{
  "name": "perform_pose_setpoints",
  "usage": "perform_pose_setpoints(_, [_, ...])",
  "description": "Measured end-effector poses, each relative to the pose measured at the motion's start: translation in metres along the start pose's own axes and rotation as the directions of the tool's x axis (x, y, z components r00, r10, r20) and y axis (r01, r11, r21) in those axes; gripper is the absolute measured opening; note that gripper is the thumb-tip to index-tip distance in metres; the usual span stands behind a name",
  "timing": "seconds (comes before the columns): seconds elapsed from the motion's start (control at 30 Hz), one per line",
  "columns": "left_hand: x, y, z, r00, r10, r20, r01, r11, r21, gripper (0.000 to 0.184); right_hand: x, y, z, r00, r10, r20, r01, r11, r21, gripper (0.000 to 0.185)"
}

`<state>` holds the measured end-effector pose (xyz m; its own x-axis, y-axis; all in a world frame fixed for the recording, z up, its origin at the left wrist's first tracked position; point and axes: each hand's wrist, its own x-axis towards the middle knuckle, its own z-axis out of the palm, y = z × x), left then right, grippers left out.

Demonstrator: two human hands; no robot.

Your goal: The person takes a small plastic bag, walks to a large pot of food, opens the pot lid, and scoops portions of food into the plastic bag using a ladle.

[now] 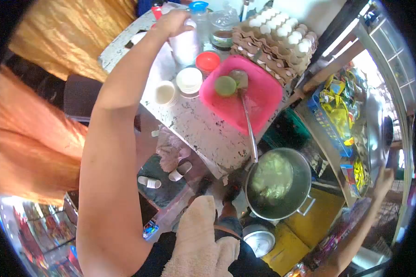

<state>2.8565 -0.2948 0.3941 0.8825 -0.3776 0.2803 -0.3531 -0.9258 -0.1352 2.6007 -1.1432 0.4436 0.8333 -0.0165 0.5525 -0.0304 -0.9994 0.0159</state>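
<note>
My left hand (174, 23) reaches across the table, its fingers closed over the top of a white wrapped bundle (185, 46). Close by are a stack of white cups (165, 93), white lids or bowls (189, 80) and red bowls (208, 61). My right hand (383, 182) is far out at the right edge, just below a round metal lid (374, 131) with a dark knob. Its fingers are too small and blurred to make out, so whether it grips the lid is unclear.
A pink basin (263, 83) holds a green cup (225, 86) and a long-handled ladle (247, 120). Egg trays (277, 37) stand behind it. Below the table corner, a large metal pot (278, 183) holds steaming liquid. A blue basket (330, 122) with yellow packets sits right.
</note>
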Motion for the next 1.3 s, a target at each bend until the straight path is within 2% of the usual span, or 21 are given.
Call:
perform_pose_setpoints(0.03, [0.007,-0.005,0.004,1.0,-0.018,-0.001,0.018,0.999,-0.026,0.036,-0.031,-0.038,-0.025,0.999,0.027,0.033,-0.029,0.996,0.081,0.047])
perform_pose_setpoints(0.1, [0.017,-0.011,-0.004,0.998,-0.055,0.009,0.056,0.996,-0.075,0.036,-0.082,-0.102,-0.064,0.993,0.069,0.095,-0.077,0.994,0.079,0.047])
perform_pose_setpoints(0.17, [0.022,-0.021,-0.013,0.995,-0.092,0.025,0.096,0.954,-0.285,0.036,-0.13,-0.117,-0.083,0.933,0.29,0.214,-0.343,0.896,0.281,0.045])
perform_pose_setpoints(0.23, [0.027,-0.027,-0.022,0.984,-0.149,0.092,0.174,0.899,-0.402,0.036,-0.158,-0.152,-0.101,0.903,0.357,0.239,-0.426,0.821,0.38,0.045])
perform_pose_setpoints(0.3, [0.04,-0.039,-0.019,0.993,-0.066,0.102,0.096,0.938,-0.334,0.034,-0.19,-0.153,-0.104,0.872,0.401,0.282,-0.489,0.742,0.458,0.043])
perform_pose_setpoints(0.37, [0.039,-0.039,-0.015,0.996,0.055,0.077,-0.028,0.948,-0.317,0.034,-0.204,-0.165,-0.103,0.883,0.364,0.296,-0.461,0.788,0.407,0.042])
perform_pose_setpoints(0.4, [0.035,-0.029,-0.009,0.997,0.018,0.071,0.001,0.968,-0.253,0.035,-0.21,-0.173,-0.099,0.901,0.342,0.266,-0.43,0.774,0.465,0.042])
perform_pose_setpoints(0.5, [0.03,-0.026,-0.013,0.997,0.064,0.029,-0.063,0.997,-0.042,0.034,-0.212,-0.19,-0.095,0.882,0.358,0.307,-0.466,0.762,0.45,0.043])
perform_pose_setpoints(0.63, [0.051,-0.059,-0.04,1.0,-0.021,0.005,0.021,0.95,-0.313,0.036,-0.198,-0.218,-0.104,0.867,0.378,0.325,-0.49,0.767,0.415,0.042])
perform_pose_setpoints(0.67, [0.036,-0.036,-0.075,0.991,0.048,-0.128,-0.057,0.996,-0.069,0.032,-0.199,-0.219,-0.101,0.868,0.373,0.327,-0.487,0.769,0.415,0.042])
perform_pose_setpoints(0.77, [0.039,-0.05,-0.062,0.999,-0.013,-0.039,-0.005,0.909,-0.418,0.038,-0.203,-0.223,-0.084,0.875,0.351,0.333,-0.474,0.763,0.441,0.041])
perform_pose_setpoints(0.8, [0.031,-0.044,-0.063,0.997,0.016,-0.073,-0.048,0.889,-0.456,0.041,-0.203,-0.231,-0.08,0.874,0.342,0.345,-0.474,0.753,0.457,0.04])
perform_pose_setpoints(0.83, [0.02,-0.032,-0.057,0.993,-0.03,-0.117,-0.025,0.895,-0.445,0.042,-0.203,-0.239,-0.077,0.873,0.336,0.354,-0.477,0.742,0.471,0.04])
perform_pose_setpoints(0.9, [0.022,-0.04,-0.045,0.998,0.058,0.031,-0.05,0.974,-0.221,0.044,-0.202,-0.252,-0.078,0.859,0.356,0.368,-0.5,0.738,0.454,0.04])
perform_pose_setpoints(0.97, [0.03,-0.051,-0.047,0.991,-0.088,-0.105,0.064,0.976,-0.21,0.045,-0.2,-0.262,-0.082,0.85,0.374,0.371,-0.515,0.734,0.442,0.04])
perform_pose_setpoints(1.0, [0.03,-0.051,-0.063,0.983,-0.016,-0.185,-0.047,0.943,-0.331,0.045,-0.197,-0.265,-0.086,0.847,0.384,0.368,-0.524,0.723,0.45,0.042])
perform_pose_setpoints(1.03, [0.033,-0.052,-0.083,0.993,-0.06,-0.101,0.024,0.945,-0.325,0.044,-0.197,-0.269,-0.088,0.845,0.387,0.37,-0.53,0.704,0.474,0.042])
perform_pose_setpoints(1.1, [0.029,-0.035,-0.129,0.974,-0.053,-0.219,0.003,0.976,-0.22,0.043,-0.191,-0.275,-0.087,0.851,0.378,0.364,-0.523,0.664,0.534,0.041])
perform_pose_setpoints(1.13, [0.0,0.021,-0.192,0.96,-0.275,-0.053,0.203,0.814,-0.545,0.024,-0.18,-0.291,-0.087,0.891,0.336,0.306,-0.455,0.679,0.576,0.038])
perform_pose_setpoints(1.23, [-0.005,0.022,-0.231,0.951,-0.037,-0.308,-0.102,0.899,-0.426,0.023,-0.156,-0.32,-0.065,0.902,0.228,0.367,-0.429,0.561,0.708,0.032])
perform_pose_setpoints(1.3, [-0.022,0.033,-0.265,0.955,-0.091,-0.281,-0.101,0.794,-0.6,0.02,-0.127,-0.351,-0.054,0.942,0.022,0.334,-0.276,0.616,0.738,0.028])
